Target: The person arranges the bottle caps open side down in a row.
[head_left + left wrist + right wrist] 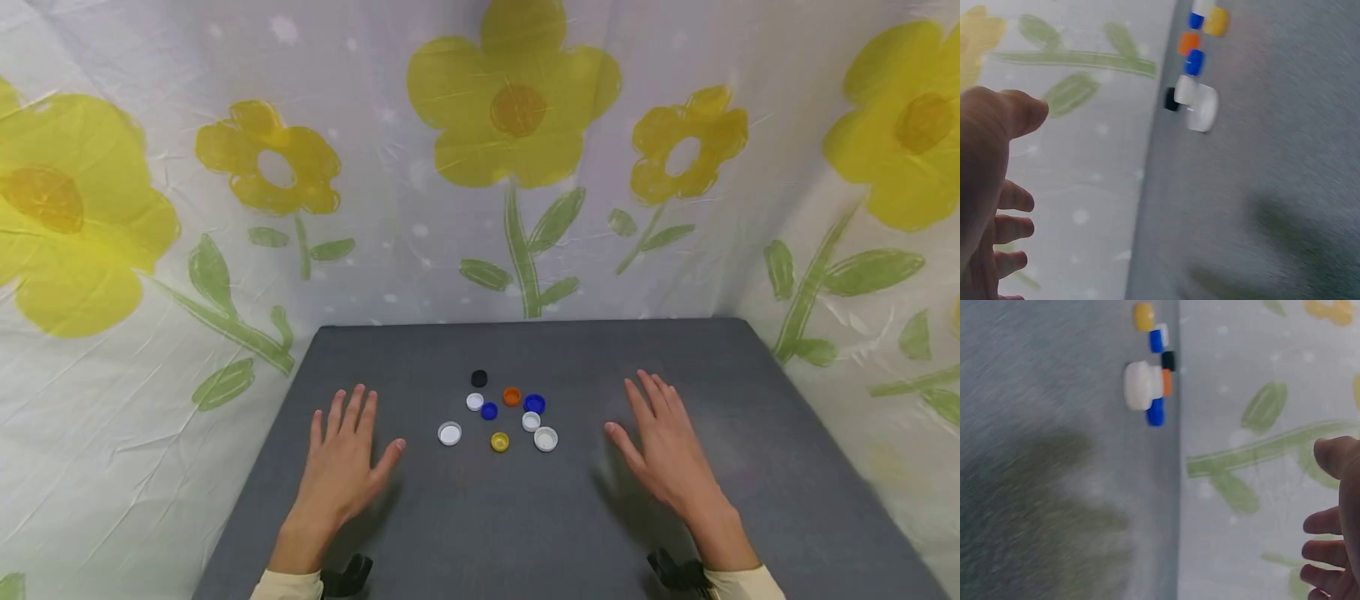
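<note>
Several small bottle caps lie loosely grouped in the middle of a grey table. In the head view they include a black cap (pixel 479 378), an orange cap (pixel 512 396), a yellow cap (pixel 499 442), a larger blue cap (pixel 534 403), a smaller blue cap (pixel 489 411) and several white ones, such as the white cap (pixel 449 433) at the left and the white cap (pixel 546 439) at the right. To the left of the group, my left hand (pixel 341 467) hovers over the table with fingers spread, holding nothing. My right hand (pixel 667 450) hovers likewise on the right side, its palm down and bare.
The grey table (pixel 480 533) ends at a far edge against a hanging sheet (pixel 390 208) printed with yellow flowers, which also rises at both sides. Shadows of both hands fall on the tabletop. Dark wrist straps (pixel 348 577) show at the cuffs.
</note>
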`<state>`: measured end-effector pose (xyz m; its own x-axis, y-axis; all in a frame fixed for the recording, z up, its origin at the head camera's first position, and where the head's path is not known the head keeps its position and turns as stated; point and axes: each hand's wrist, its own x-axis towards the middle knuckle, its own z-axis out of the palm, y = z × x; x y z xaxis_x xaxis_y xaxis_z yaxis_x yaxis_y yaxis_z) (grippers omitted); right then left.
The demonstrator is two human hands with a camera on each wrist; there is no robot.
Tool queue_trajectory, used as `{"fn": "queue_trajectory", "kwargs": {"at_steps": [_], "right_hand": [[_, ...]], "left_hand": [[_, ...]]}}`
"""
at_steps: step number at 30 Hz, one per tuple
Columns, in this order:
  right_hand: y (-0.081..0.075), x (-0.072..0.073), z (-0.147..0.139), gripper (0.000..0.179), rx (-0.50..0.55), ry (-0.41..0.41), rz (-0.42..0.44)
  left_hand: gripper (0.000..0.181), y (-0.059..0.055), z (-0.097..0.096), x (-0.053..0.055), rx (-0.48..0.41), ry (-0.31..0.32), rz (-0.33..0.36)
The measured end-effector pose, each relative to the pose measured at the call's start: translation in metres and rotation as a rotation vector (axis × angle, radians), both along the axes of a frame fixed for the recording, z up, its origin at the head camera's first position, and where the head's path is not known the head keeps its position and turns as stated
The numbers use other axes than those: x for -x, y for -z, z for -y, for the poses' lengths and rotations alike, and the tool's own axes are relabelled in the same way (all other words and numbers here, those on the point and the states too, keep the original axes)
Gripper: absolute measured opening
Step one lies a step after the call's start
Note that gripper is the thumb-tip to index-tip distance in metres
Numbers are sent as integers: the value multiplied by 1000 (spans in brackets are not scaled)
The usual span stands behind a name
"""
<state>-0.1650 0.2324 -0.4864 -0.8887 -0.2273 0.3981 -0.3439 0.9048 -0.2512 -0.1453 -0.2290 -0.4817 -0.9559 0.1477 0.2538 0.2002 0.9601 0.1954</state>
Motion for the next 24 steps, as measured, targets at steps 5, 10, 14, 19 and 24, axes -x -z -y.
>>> {"fn": "queue_trajectory", "kwargs": {"at_steps": [5, 10, 14, 19, 24], "right_hand": [[-15, 1, 9, 75, 7, -8, -3], [-31, 4, 19, 73, 25, -22, -5], [-43, 7, 27, 72, 48, -36, -7], [-58, 10, 42, 73, 81, -58, 1], [-70, 16, 59, 73, 95, -87, 22]], "left_hand": [[89, -16, -2, -4, -23, -17, -9], [90, -31, -6, -6, -52, -18, -27], [90, -41, -10, -7, -80, -17, -57], [91, -50, -15, -9, -110, -25, -47], [91, -55, -19, -10, -146, -24, -29]]}}
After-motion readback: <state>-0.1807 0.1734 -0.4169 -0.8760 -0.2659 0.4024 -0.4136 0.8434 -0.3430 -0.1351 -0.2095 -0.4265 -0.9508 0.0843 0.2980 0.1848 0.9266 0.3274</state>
